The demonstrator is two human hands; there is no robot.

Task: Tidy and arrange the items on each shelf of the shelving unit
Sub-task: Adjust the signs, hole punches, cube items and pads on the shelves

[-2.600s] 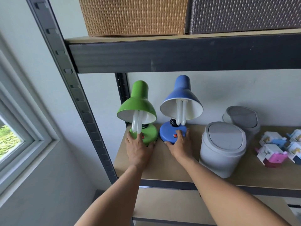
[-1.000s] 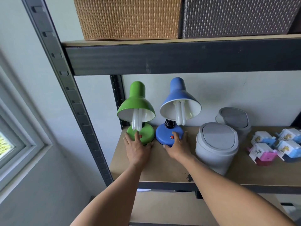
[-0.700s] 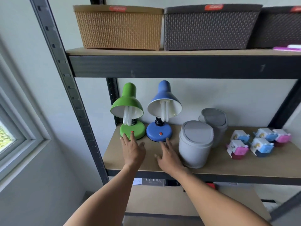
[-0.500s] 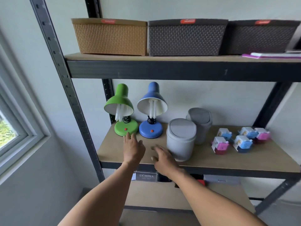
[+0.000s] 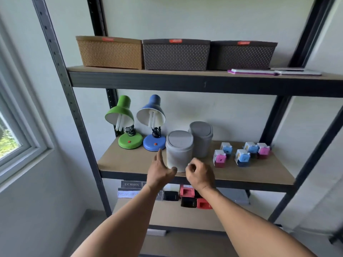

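Observation:
On the middle shelf (image 5: 130, 161) a green desk lamp (image 5: 128, 131) and a blue desk lamp (image 5: 153, 130) stand side by side at the back left. A light grey swing-lid bin (image 5: 179, 151) stands near the front edge, with a darker grey bin (image 5: 201, 139) just behind it. My left hand (image 5: 160, 171) is raised at the light bin's lower left, fingers straight, thumb by its base. My right hand (image 5: 199, 173) hovers at the bin's lower right with fingers curled, holding nothing.
Several small white toys with pink or blue parts (image 5: 242, 157) stand at the shelf's right. The upper shelf carries a tan basket (image 5: 109, 52), two dark baskets (image 5: 176, 54) and flat purple-white items (image 5: 252, 71). Red and black items (image 5: 187, 191) lie on the lower shelf. A window (image 5: 11, 141) is at left.
Both hands have let go of the lamp bases and moved right to the light grey bin. The view has pulled back, showing the upper and lower shelves.

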